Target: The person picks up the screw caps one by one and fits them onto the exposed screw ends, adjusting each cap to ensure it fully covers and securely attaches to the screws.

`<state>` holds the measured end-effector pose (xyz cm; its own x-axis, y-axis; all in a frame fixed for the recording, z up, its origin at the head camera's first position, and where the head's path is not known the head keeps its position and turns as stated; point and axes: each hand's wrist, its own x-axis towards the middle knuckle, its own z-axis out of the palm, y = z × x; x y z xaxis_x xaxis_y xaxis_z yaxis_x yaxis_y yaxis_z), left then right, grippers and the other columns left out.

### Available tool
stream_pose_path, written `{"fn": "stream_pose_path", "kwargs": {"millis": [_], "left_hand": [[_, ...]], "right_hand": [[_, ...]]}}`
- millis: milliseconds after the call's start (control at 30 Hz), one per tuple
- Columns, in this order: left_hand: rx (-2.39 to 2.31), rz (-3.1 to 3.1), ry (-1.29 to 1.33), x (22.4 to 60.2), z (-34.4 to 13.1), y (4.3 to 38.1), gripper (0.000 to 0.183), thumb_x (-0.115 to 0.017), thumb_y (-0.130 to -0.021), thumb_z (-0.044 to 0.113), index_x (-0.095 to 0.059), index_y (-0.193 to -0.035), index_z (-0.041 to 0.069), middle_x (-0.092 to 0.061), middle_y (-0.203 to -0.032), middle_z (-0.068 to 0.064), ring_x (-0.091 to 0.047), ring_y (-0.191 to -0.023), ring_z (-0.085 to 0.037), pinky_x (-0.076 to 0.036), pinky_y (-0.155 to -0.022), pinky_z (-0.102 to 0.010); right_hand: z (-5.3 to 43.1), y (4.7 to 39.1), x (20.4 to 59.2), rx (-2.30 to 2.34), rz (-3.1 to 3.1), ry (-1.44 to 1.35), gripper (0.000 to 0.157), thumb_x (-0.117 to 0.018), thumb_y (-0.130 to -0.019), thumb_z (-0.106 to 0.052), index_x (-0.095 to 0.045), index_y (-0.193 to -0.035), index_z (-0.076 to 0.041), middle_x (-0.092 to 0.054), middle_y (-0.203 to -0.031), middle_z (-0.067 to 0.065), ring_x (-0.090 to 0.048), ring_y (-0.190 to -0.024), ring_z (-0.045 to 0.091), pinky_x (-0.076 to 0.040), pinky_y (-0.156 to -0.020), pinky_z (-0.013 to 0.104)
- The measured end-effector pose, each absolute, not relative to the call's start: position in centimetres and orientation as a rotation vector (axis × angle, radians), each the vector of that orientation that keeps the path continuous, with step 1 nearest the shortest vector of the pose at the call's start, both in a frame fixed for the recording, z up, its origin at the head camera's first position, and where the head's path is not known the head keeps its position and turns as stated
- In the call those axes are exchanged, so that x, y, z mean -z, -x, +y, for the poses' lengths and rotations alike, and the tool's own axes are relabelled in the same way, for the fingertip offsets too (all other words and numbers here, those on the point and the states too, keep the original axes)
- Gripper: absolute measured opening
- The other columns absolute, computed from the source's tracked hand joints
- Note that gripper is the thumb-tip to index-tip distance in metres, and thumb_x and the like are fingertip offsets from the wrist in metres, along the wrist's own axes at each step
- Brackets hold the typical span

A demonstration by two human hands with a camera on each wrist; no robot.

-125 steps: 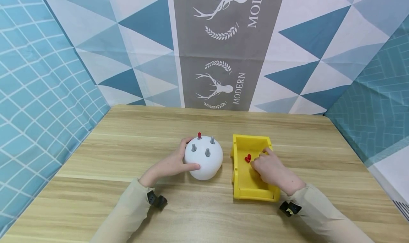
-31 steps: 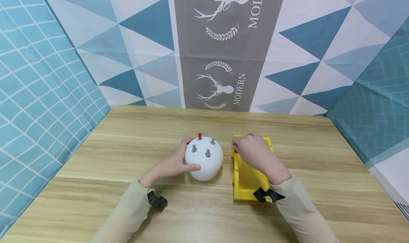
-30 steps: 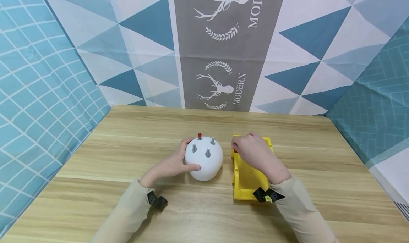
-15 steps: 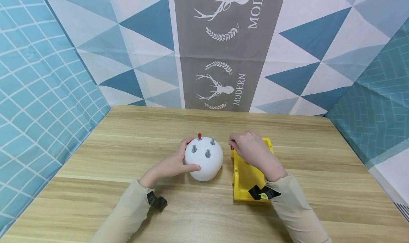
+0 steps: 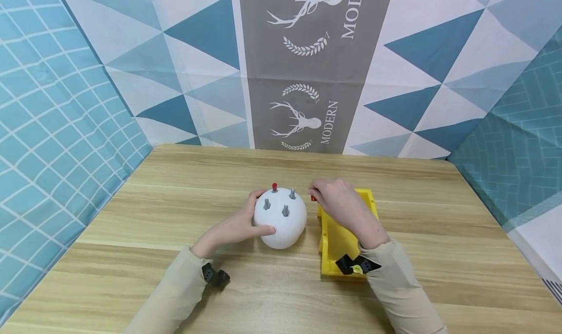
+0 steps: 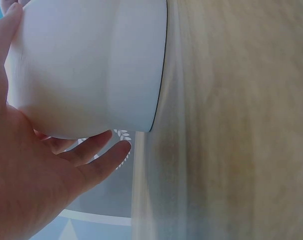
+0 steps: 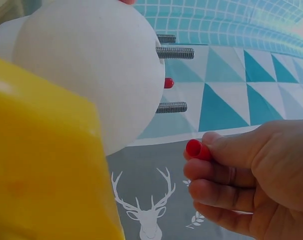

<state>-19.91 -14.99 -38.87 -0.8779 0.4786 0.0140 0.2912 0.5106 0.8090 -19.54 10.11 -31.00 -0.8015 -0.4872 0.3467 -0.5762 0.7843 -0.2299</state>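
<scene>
A white rounded body stands on the table, with threaded metal studs rising from its top. Three studs are bare; the rear left one wears a red cap. My left hand holds the body from its left side, thumb across the front and fingers round the back. Between thumb and index finger my right hand pinches another red cap, hollow, its open end showing in the right wrist view. That hand is just right of the body, above the yellow bin's far left corner.
The yellow bin sits right of the white body, partly covered by my right hand and forearm. Below everything is a wood-grain table. Patterned cloth walls rise behind the table and at both sides.
My right hand was reaching into the bin, where red caps lay; it has since come up with one and moved left toward the white body. The left hand keeps its place.
</scene>
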Motion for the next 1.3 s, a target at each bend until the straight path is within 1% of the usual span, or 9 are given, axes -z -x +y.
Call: {"fn": "stream_pose_path", "kwargs": {"millis": [333, 500, 767, 1033, 1300], "left_hand": [[-1.305, 2.538, -0.661, 39.0, -15.0, 20.0, 0.096, -0.074, -0.073, 0.039, -0.011, -0.141, 0.012, -0.03, -0.139, -0.008, -0.038, -0.122, -0.025, -0.031, -0.1, -0.047], [-1.303, 2.537, -0.665, 38.9, -15.0, 20.0, 0.096, -0.074, -0.073, 0.04, -0.011, -0.141, 0.012, -0.03, -0.14, -0.008, -0.038, -0.122, -0.025, -0.031, -0.1, -0.047], [-1.29, 2.545, -0.662, 38.8, -15.0, 19.9, 0.097, -0.074, -0.073, 0.04, -0.011, -0.141, 0.012, -0.029, -0.14, -0.008, -0.038, -0.122, -0.025, -0.032, -0.099, -0.047], [-1.3, 2.546, -0.672, 38.9, -15.0, 20.1, 0.097, -0.074, -0.073, 0.039, -0.012, -0.141, 0.011, -0.03, -0.139, -0.008, -0.039, -0.121, -0.025, -0.032, -0.099, -0.046], [-1.299, 2.549, -0.666, 39.0, -14.9, 20.0, 0.096, -0.074, -0.073, 0.039, -0.012, -0.14, 0.012, -0.031, -0.139, -0.009, -0.039, -0.121, -0.024, -0.032, -0.099, -0.046]], "right_hand": [[9.8, 19.6, 31.3, -0.51, -2.682, -0.809, 0.009, -0.058, -0.089, -0.013, -0.063, -0.083, -0.01, -0.053, -0.066, -0.005, -0.045, -0.057, 0.011, -0.041, -0.055, 0.021], [9.5, 19.6, 31.1, -0.518, -2.646, -0.814, 0.007, -0.058, -0.089, -0.013, -0.063, -0.085, -0.009, -0.055, -0.067, -0.005, -0.047, -0.06, 0.011, -0.045, -0.061, 0.024], [9.0, 19.7, 30.9, -0.53, -2.575, -0.788, 0.01, -0.059, -0.089, -0.016, -0.062, -0.082, -0.01, -0.052, -0.062, -0.004, -0.045, -0.059, 0.013, -0.043, -0.061, 0.026], [8.3, 20.2, 31.5, -0.517, -2.43, -0.809, 0.008, -0.061, -0.087, -0.014, -0.065, -0.084, -0.008, -0.064, -0.071, 0.0, -0.055, -0.064, 0.016, -0.049, -0.068, 0.031], [7.9, 20.3, 31.8, -0.523, -2.397, -0.803, 0.008, -0.062, -0.086, -0.015, -0.065, -0.085, -0.008, -0.065, -0.074, 0.001, -0.058, -0.068, 0.016, -0.05, -0.071, 0.032]]}}
